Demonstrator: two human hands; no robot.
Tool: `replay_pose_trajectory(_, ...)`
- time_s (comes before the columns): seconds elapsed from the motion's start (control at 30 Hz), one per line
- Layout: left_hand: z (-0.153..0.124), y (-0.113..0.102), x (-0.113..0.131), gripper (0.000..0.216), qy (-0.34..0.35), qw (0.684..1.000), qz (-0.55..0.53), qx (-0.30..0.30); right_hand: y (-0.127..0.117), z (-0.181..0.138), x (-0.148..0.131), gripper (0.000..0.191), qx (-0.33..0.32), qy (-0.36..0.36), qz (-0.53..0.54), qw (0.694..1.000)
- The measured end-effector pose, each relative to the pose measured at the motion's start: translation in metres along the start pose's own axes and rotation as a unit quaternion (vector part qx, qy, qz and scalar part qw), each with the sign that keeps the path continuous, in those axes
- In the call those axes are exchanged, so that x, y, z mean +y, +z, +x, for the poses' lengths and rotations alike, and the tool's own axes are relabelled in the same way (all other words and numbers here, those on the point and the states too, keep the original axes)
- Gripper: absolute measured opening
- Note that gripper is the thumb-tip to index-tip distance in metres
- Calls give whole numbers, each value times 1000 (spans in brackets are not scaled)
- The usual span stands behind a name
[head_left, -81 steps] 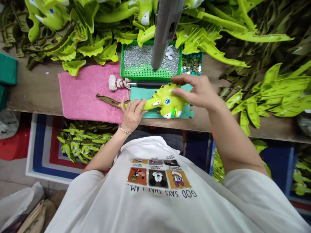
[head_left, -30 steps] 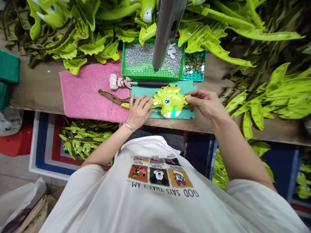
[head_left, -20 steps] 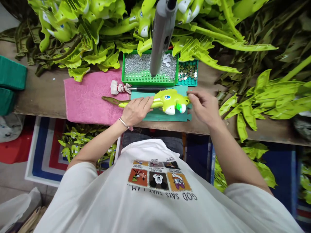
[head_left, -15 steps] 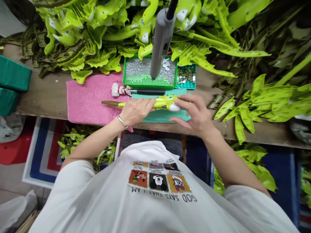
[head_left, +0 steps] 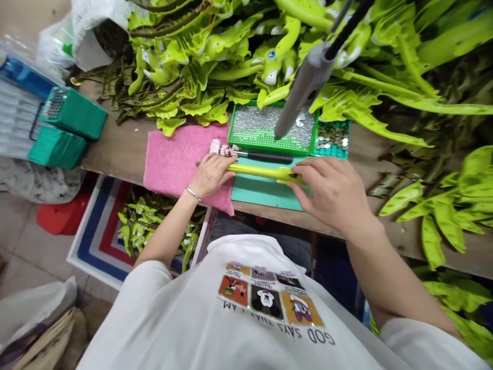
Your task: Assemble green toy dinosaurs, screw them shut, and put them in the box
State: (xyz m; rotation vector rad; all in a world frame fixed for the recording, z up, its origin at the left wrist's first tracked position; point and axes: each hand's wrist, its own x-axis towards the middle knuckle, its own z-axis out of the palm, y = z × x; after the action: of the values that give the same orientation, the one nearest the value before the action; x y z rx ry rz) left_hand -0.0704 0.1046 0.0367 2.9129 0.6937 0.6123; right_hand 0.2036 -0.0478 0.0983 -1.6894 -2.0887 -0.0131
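Note:
A long, slim lime-green plastic toy part [head_left: 260,170] with a brown tip lies between my hands, over the teal mat [head_left: 265,194]. My left hand [head_left: 210,176] is closed round its left end, above the pink towel [head_left: 169,159]. On the right end, my right hand [head_left: 334,192] grips with thumb and fingers, hiding most of the toy's head. Just behind it lies a black-handled tool [head_left: 267,156] with a cloth-wrapped tip. A grey electric screwdriver [head_left: 302,87] hangs above a green tray [head_left: 271,147] of small screws.
A small teal tray [head_left: 332,153] of shiny discs adjoins the screw tray. Lime-green parts [head_left: 215,46] are heaped along the back, with leaf-like ones [head_left: 442,205] at right. Teal boxes [head_left: 73,113] stand at left. Below the table edge, a crate [head_left: 92,257] holds more green toys.
The toy has been rolled over, so its painted eye no longer shows. My left hand has slid toward its brown end, and my right hand has closed on the head. The view has swung left.

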Motion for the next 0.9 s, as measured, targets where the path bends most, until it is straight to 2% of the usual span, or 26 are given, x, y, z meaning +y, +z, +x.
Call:
replay_pose_trajectory(0.17, -16, 5, -13, 48, 18, 998, -53, 1, 45, 36, -45, 32, -30, -43, 2, 999)
replay_pose_trajectory(0.27, -16, 12, -15, 48, 6, 996, -89, 14, 73, 51, -55, 26, -32, -47, 15, 998)
replay_pose_trajectory(0.33, -15, 16, -16, 49, 5, 994, -102, 30, 83, 54, -54, 27, -21, -40, 19, 999)
replay_pose_trajectory(0.5, -16, 19, -18, 50, 12, 994, -101, 38, 85, 49, -54, 29, 27, -55, 5, 998)
replay_pose_trajectory(0.67, -28, 6, -22, 59, 17, 997, -75, 9, 83, 36, -70, 23, 71, -72, 0, 995)
replay_pose_trajectory(0.8, -40, -5, -28, 40, 36, 998, -52, -8, 91, 15, -79, 24, 73, -73, 60, 993)
replay_pose_trajectory(0.9, -47, -5, -22, 36, 22, 998, -47, -38, 85, -7, -65, 27, 58, -44, 137, 988)
